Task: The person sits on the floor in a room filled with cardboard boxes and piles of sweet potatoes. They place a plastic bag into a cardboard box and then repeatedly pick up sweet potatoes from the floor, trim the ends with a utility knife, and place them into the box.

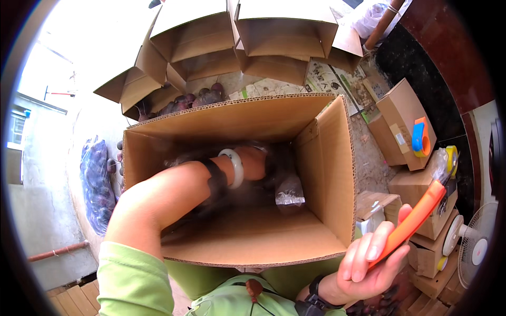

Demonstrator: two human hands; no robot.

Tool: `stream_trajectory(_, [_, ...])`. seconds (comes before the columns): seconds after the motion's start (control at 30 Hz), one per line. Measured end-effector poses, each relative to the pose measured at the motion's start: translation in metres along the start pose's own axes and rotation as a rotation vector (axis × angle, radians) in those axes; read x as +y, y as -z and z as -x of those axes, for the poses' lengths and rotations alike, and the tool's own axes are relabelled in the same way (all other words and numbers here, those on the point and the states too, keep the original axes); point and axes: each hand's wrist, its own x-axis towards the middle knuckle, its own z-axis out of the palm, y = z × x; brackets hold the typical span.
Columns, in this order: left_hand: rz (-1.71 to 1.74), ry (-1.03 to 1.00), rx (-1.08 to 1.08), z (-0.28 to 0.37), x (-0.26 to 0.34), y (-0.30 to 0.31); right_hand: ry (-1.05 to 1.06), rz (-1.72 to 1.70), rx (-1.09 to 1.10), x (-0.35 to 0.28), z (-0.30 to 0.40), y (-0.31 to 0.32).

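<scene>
My left hand [252, 162] reaches deep into an open cardboard box [253, 245] that stands before me. A white bangle [236, 169] and a dark wristband are on that arm. The fingers are in shadow, so I cannot tell whether they grip anything. Clear plastic film [290, 192] lies near the hand at the box's right end; what else is in the box is too dark to tell. Outside the right front corner, my right hand [369, 258] holds a long orange tool handle [415, 219], tilted up to the right. The tool's exact kind is unclear.
Open cardboard boxes [276, 37] stand behind, with dark purple round produce [189, 100] among them. A filled plastic bag [97, 185] lies left. Stacked cartons [419, 185], a blue-and-orange tape dispenser [421, 137], a yellow tape roll [452, 160] and a fan [479, 251] stand right.
</scene>
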Motion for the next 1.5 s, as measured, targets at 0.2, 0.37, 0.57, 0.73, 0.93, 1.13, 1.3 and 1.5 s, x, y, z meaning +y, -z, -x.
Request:
stream_trajectory(0.2, [-0.014, -0.193, 0.471, -0.016, -0.005, -0.042, -0.017, 0.034, -0.085, 0.001, -0.002, 0.004])
stream_trajectory(0.37, [-0.034, -0.215, -0.053, 0.027, 0.02, 0.053, -0.004, 0.019, -0.012, 0.003, -0.001, -0.004])
stream_trajectory(0.57, [0.121, -0.5, 0.311, 0.168, 0.022, 0.169, 0.116, 0.244, 0.086, 0.005, -0.001, -0.006])
stream_trajectory(0.73, [0.455, -0.371, 0.789, 0.264, -0.07, 0.139, 0.216, 0.504, 0.125, 0.011, 0.005, -0.024])
stream_trajectory(0.93, [1.041, 0.223, 1.0, 0.33, -0.208, -0.056, 0.23, 0.606, 0.069, 0.019, 0.013, -0.047])
stream_trajectory(1.13, [1.999, 0.721, 0.979, 0.295, -0.264, -0.306, 0.177, 0.677, -0.082, 0.038, 0.029, -0.069])
stream_trajectory(1.3, [2.11, 0.887, 0.985, 0.245, -0.272, -0.383, 0.118, 0.797, -0.08, 0.05, 0.037, -0.089])
stream_trajectory(1.5, [1.258, 0.936, 1.235, 0.172, -0.336, -0.359, 0.049, 0.903, -0.139, 0.054, 0.037, -0.097])
